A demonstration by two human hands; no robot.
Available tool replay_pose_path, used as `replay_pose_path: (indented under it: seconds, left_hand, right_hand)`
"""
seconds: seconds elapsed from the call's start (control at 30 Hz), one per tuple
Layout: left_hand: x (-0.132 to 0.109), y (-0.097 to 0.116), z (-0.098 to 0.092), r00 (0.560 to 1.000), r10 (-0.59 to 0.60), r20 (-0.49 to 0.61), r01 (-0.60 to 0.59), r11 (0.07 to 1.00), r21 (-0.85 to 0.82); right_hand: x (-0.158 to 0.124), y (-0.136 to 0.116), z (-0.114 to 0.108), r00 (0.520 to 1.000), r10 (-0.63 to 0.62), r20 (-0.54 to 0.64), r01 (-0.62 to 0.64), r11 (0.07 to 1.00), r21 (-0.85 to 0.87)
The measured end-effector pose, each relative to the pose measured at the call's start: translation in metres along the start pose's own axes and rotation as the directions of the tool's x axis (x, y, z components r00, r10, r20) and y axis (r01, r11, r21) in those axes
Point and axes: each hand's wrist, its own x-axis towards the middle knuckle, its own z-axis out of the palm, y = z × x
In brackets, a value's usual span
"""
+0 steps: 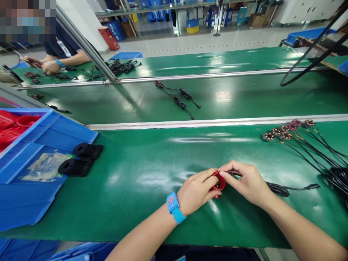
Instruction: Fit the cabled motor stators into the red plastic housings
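My left hand (198, 189), with a blue strap on its wrist, is closed around a red round plastic housing (222, 183) just above the green mat. Copper-coloured windings show inside the housing, partly hidden by my fingers. Against the housing's right side, my right hand (246, 181) pinches a black cable (234, 174) between thumb and fingers. Past that hand the cable runs on to a tied bundle (278, 189) and ends in a black connector (312, 186) lying on the mat.
At right lie several small motor stators (285, 129) with black cables (337, 174). A blue bin (46, 127) of red parts stands at left, beside two black plastic pieces (81, 159). Two cabled stators (159, 84) rest on the middle strip. A co-worker's hands (50, 67) handle something at far left.
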Motion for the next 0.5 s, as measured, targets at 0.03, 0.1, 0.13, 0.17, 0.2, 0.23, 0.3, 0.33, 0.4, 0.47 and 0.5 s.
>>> replay_pose_path:
  seconds: [0.03, 0.1, 0.13, 0.17, 0.2, 0.23, 0.3, 0.33, 0.4, 0.47, 0.5]
  left_hand:
    - [0.0, 0.0001, -0.0003, 1.0, -0.001, 0.003, 0.001, 1.0, 0.0]
    - [-0.0001, 0.0003, -0.0009, 1.0, -0.003, 0.011, 0.003, 1.0, 0.0]
    - [-0.0002, 0.0004, -0.0012, 1.0, -0.003, 0.015, 0.003, 1.0, 0.002]
    - [-0.0003, 0.0006, -0.0014, 1.0, -0.002, 0.018, 0.002, 1.0, 0.004]
    - [-0.0002, 0.0009, -0.0017, 1.0, 0.001, 0.02, -0.001, 1.0, 0.005]
    - [-0.0001, 0.0012, -0.002, 1.0, 0.008, 0.017, -0.008, 1.0, 0.007]
    - [0.0002, 0.0015, -0.0027, 1.0, 0.025, 0.008, -0.025, 1.0, 0.013]
    - [0.0003, 0.0015, -0.0029, 0.999, 0.033, 0.005, -0.033, 0.999, 0.017]
    - [-0.0002, 0.0007, -0.0026, 0.999, 0.043, 0.005, -0.043, 0.999, 0.024]
    - [-0.0018, -0.0013, -0.0009, 0.999, 0.034, -0.002, -0.034, 0.999, 0.003]
    - [-0.003, -0.0028, 0.0005, 1.0, 0.025, -0.019, -0.025, 0.999, -0.023]
  right_hand:
    - [-0.0004, -0.0014, 0.0012, 0.999, -0.038, -0.009, 0.038, 0.998, -0.054]
    - [-0.001, -0.0033, 0.0027, 0.994, -0.11, -0.009, 0.108, 0.984, -0.143]
    - [-0.0012, -0.0039, 0.0031, 0.991, -0.137, -0.003, 0.134, 0.975, -0.176]
    - [-0.0013, -0.0043, 0.0032, 0.988, -0.157, 0.005, 0.155, 0.967, -0.204]
    - [-0.0012, -0.0046, 0.0032, 0.985, -0.172, 0.015, 0.171, 0.958, -0.23]
    - [-0.0011, -0.0049, 0.0031, 0.983, -0.179, 0.029, 0.181, 0.95, -0.254]
    - [-0.0005, -0.0056, 0.0031, 0.981, -0.19, 0.05, 0.196, 0.935, -0.294]
    - [-0.0001, -0.0061, 0.0033, 0.979, -0.195, 0.06, 0.204, 0.928, -0.312]
    - [0.0004, -0.0066, 0.0039, 0.975, -0.208, 0.076, 0.222, 0.914, -0.34]
    - [0.0006, -0.0061, 0.0045, 0.975, -0.208, 0.076, 0.222, 0.919, -0.325]
    - [0.0005, -0.0053, 0.0045, 0.979, -0.19, 0.073, 0.203, 0.935, -0.291]
